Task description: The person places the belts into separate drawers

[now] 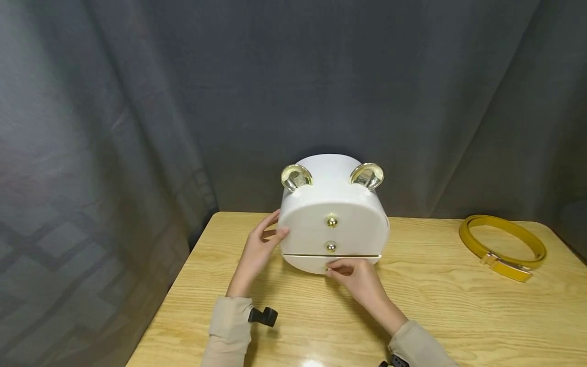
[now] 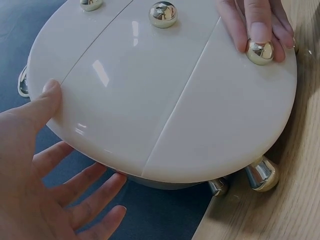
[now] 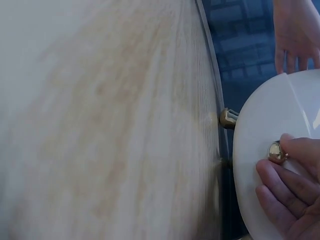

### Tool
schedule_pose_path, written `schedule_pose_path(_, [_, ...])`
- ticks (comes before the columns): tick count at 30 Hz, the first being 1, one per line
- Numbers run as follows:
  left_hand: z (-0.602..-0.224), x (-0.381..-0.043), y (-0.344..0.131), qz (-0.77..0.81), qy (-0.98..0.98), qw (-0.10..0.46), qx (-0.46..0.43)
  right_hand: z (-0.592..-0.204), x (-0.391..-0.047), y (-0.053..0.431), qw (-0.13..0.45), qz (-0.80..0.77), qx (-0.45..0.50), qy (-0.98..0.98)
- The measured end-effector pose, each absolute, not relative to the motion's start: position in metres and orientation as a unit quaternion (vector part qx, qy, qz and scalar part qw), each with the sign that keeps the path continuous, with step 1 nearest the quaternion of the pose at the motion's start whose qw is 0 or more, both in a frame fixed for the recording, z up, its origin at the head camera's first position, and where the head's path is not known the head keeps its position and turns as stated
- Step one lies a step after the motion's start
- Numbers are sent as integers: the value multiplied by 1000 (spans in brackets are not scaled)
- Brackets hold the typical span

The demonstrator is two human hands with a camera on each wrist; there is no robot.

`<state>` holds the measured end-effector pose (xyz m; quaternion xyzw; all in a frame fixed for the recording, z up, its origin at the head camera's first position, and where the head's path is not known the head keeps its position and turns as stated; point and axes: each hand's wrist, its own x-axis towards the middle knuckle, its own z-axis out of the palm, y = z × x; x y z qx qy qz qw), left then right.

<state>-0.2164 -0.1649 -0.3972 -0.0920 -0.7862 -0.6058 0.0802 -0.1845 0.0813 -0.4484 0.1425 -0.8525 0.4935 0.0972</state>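
A rounded white drawer box (image 1: 300,232) with two gold ears (image 1: 293,178) stands on the wooden table, its front facing me. Gold knobs run down the middle of its front. My right hand (image 1: 362,283) pinches the lowest knob (image 2: 260,54) between thumb and fingers. In the left wrist view, the bottom drawer front (image 2: 220,115) sits below a thin straight seam. My left hand (image 1: 259,250) rests against the box's left side. Its thumb (image 2: 47,100) touches the front, while the other fingers (image 2: 87,182) spread along the side.
A coiled yellow belt (image 1: 511,270) with a gold-coloured buckle lies at the table's right. Behind the table (image 1: 435,306) hangs a dark grey curtain (image 1: 412,102). Small gold feet (image 2: 262,175) support the box.
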Motion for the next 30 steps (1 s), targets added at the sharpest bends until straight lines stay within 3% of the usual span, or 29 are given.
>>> schedule_pose_path(30, [-399,-218,-165,-609,-783,82,-96,-451,-173,84,72,505,132,-850])
